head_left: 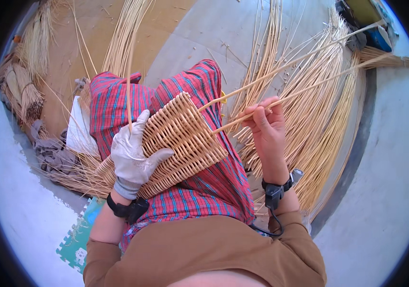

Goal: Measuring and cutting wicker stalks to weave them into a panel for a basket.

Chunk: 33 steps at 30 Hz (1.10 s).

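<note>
A woven wicker basket (180, 138) lies tilted across my lap, on a red and blue plaid cloth (185, 86). My left hand (135, 150), in a whitish glove, grips its left side with the thumb laid over the weave. One cane (130, 81) rises from beside that hand's fingers. Two long canes stretch from the basket's right edge to the upper right. My bare right hand (266, 124) pinches the lower cane (300, 93) between thumb and fingers, a little way from the weave. The upper cane (281, 69) passes above that hand, apart from it.
Big fans of loose canes (309, 129) cover the floor at the right. More cane bundles (128, 36) lie ahead and at the far left. A grey crumpled cloth (59, 153) and a green foam mat (78, 239) are on the left. Dark wrist devices sit on both my wrists.
</note>
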Tool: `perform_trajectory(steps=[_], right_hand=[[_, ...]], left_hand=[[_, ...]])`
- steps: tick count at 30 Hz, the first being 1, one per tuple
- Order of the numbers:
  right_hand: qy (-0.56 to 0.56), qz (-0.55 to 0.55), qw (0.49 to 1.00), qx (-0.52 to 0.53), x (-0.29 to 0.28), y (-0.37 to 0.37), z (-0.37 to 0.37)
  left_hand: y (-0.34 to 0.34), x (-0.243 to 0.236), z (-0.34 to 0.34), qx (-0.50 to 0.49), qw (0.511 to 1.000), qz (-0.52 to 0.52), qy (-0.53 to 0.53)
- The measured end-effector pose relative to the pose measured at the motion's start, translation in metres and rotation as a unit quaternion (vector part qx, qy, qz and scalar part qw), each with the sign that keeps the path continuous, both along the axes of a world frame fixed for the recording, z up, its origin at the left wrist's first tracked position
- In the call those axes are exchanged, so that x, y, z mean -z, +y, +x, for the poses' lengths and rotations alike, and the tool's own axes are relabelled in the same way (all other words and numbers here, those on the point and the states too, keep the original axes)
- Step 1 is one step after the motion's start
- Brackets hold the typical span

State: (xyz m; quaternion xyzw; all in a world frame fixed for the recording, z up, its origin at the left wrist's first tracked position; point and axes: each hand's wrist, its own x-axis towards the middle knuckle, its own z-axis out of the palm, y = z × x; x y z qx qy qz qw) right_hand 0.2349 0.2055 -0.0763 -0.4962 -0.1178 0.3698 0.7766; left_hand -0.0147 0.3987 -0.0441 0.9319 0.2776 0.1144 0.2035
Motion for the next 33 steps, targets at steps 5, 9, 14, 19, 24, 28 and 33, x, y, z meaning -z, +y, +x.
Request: perform_trajectory(steps=[5, 9, 14, 19, 24, 28, 33], right_hand=[[-0.017, -0.002, 1.000, -0.021, 0.000, 0.008, 0.002], [0.010, -0.003, 0.999, -0.049, 0.004, 0.008, 0.002], [0.016, 0.021, 0.996, -0.083, 0.003, 0.015, -0.009], [-0.022, -0.166, 0.971, -0.169, -0.027, 0.000, 0.005], [-0.671, -0.158, 0.632, -0.353, -0.083, 0.009, 0.018], [-0.732, -0.158, 0.515, -0.417, -0.069, 0.042, 0.070], [-0.667, -0.182, 0.504, -0.518, -0.071, 0.057, 0.055]], left_hand=[[0.000, 0.002, -0.001, -0.004, 1.000, 0.020, -0.023], [0.001, 0.003, -0.002, -0.007, 1.000, 0.012, -0.018], [-0.001, 0.004, 0.000, -0.001, 1.000, 0.023, 0.019], [-0.001, 0.009, 0.002, -0.002, 0.999, 0.030, 0.029], [-0.002, 0.006, 0.002, -0.004, 1.000, 0.016, 0.009], [0.002, 0.005, 0.003, 0.000, 1.000, 0.028, -0.005], [-0.001, 0.012, 0.001, -0.005, 0.998, 0.065, -0.012]])
